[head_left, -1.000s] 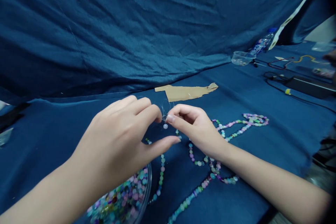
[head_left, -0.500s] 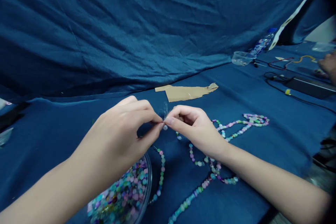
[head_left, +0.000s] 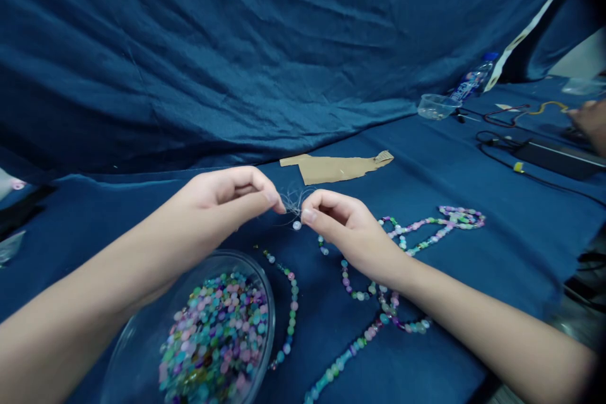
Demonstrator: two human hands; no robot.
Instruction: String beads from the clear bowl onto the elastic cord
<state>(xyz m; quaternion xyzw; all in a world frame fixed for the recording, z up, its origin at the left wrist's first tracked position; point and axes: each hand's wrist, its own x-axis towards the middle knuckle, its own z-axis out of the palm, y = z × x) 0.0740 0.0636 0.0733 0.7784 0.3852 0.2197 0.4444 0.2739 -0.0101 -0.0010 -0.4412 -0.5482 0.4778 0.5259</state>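
Thin clear thread is bunched in loose loops between my two hands above the cloth. My left hand is closed, thumb against fingertips, at the left end of these loops. Opposite it, my right hand pinches the thread between thumb and forefinger. A pale round bead sits just below the loops, close to the right fingertips. Beneath my left arm stands a clear round bowl of mixed pastel beads. A short beaded strand curves beside the bowl, and a long beaded strand winds under my right hand and wrist.
Torn cardboard lies behind my hands, before a hanging blue cloth. At the back right are a clear plastic cup, a bottle, cables and a black box. Another person's hand shows at the right edge.
My left hand has drawn away from my right fingertips to the left and turned, opening a gap with thread loops across it. More of the bowl shows. My right hand has barely moved.
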